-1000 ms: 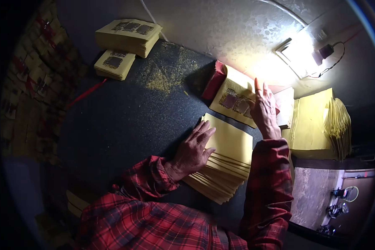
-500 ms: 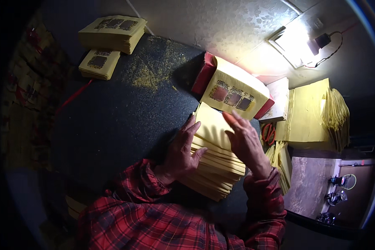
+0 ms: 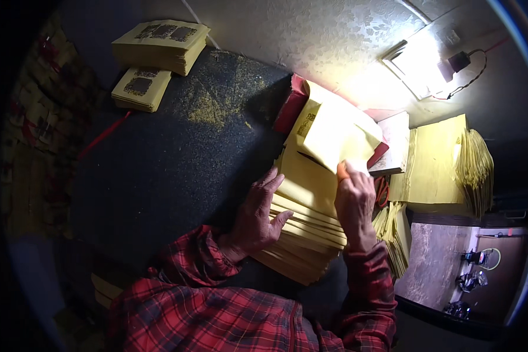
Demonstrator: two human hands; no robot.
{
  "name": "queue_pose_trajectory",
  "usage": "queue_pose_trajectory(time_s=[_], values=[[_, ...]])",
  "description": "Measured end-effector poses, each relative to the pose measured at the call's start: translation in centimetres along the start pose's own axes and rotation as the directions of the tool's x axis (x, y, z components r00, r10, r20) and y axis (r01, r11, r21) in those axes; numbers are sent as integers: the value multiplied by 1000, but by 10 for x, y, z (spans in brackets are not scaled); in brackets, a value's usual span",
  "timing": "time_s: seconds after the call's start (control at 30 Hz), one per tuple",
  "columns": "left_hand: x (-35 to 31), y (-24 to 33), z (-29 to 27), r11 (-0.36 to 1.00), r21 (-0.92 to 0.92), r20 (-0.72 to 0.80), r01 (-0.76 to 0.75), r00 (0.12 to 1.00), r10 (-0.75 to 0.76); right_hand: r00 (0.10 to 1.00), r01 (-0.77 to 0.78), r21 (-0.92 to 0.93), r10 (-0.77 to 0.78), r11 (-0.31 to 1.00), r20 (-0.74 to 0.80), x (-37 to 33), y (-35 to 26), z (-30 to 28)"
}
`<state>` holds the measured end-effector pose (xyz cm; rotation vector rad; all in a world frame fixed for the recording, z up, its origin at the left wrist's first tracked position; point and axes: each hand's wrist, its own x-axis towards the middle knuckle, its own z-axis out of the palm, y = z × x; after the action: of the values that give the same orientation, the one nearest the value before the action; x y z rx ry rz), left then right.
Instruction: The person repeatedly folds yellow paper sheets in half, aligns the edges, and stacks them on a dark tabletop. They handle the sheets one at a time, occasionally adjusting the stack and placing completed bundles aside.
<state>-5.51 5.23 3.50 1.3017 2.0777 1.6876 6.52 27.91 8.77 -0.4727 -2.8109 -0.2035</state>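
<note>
A fanned stack of yellow paper sheets lies on the dark worktop in front of me. My left hand rests flat on the stack's left edge, fingers spread. My right hand pinches the top yellow sheet at its lower corner and lifts it, so it curls up over a red-edged pile behind the stack. Both sleeves are red plaid.
Two piles of printed yellow sheets sit at the far left of the worktop. More yellow paper is stacked at the right, next to a white sheet pile. A bright lamp shines on the wall. A lower floor area lies right.
My right hand came back from the printed pile to the stack, took the top yellow sheet and raised it, so the sheet now covers the printed pile. The left hand stayed on the stack.
</note>
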Motion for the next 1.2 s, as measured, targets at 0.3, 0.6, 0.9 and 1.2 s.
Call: queue_pose_trajectory(time_s=[0.3, 0.6, 0.9, 1.2], values=[[3, -5, 4, 1000, -4, 8, -21, 1000, 21, 1000, 29, 160, -29, 987, -5, 66, 12, -9], [0, -6, 4, 1000, -24, 2, -10, 1000, 10, 980, 33, -141, -59, 990, -191, 47, 28, 14], [-1, -3, -1, 998, -51, -11, 24, 1000, -24, 998, 52, 231, -58, 971, 18, 33, -15, -32], [4, -6, 5, 999, -34, 10, -10, 1000, 10, 977, -22, -160, -13, 987, -214, 85, 61, 38]])
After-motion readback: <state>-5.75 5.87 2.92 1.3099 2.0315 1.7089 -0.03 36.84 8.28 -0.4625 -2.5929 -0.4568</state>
